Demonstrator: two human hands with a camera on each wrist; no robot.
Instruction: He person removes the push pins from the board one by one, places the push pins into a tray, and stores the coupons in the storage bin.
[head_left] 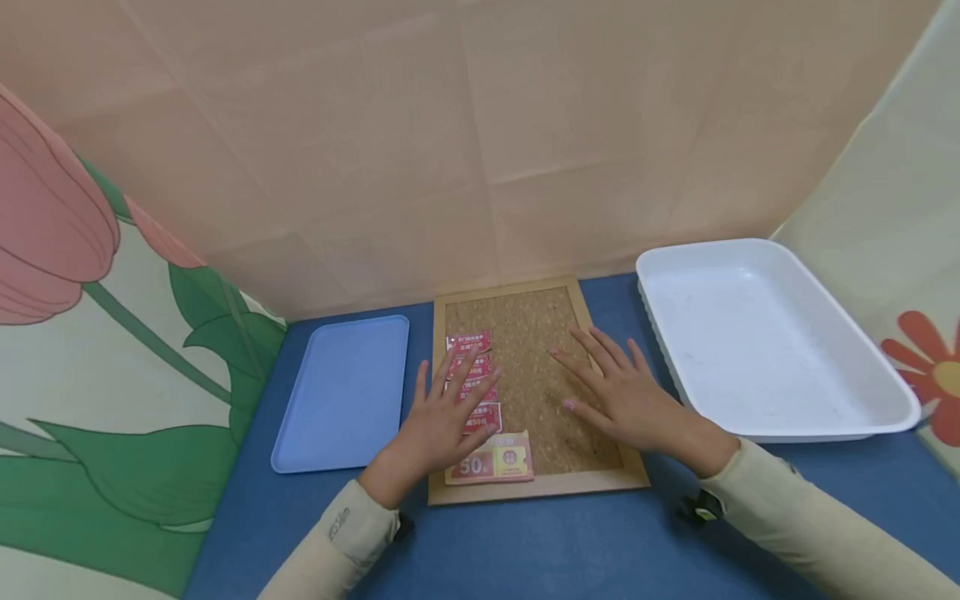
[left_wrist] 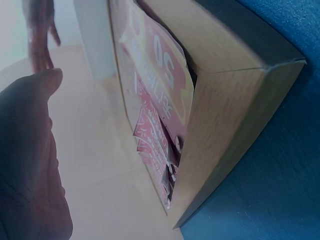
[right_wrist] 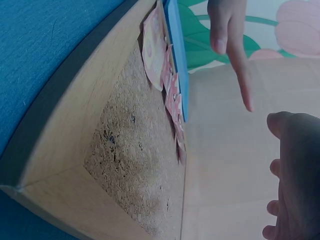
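A wood-framed cork board (head_left: 540, 367) lies on the blue table. Along its left side runs a column of overlapping red and pink paper coupons (head_left: 480, 418), the nearest one (head_left: 491, 460) printed with a 50. My left hand (head_left: 442, 421) hovers over these coupons with fingers spread, covering parts of them. Over the bare right half of the cork is my right hand (head_left: 626, 396), its fingers also spread. Both wrist views show a gap between the hands and the board. Small pin-like heads (left_wrist: 178, 143) show at the coupon edges in the left wrist view. Neither hand holds anything.
A blue tray (head_left: 341, 396) lies left of the board. To the right stands a deep white plastic tub (head_left: 772, 350). A beige cloth (head_left: 480, 150) hangs behind the table, and a flower-patterned sheet (head_left: 120, 375) is at the left.
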